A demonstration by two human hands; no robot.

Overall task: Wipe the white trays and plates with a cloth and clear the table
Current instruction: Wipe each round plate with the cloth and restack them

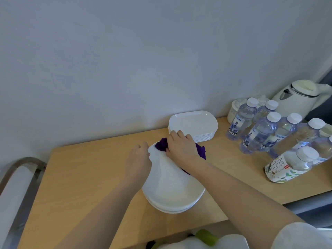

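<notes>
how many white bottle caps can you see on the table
6: two at the back, three in the middle row, one in front. More may be cut off at the right edge.

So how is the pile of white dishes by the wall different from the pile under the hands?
The stack of trays by the wall is rounded-rectangular, with many thin layers; the stack of plates near the table's front edge looks oval, with fewer layers showing. Nothing touches the trays, while on the plates the right hand presses a purple cloth and the left hand holds the rim. Both are plain white, on the same wooden table.
</notes>
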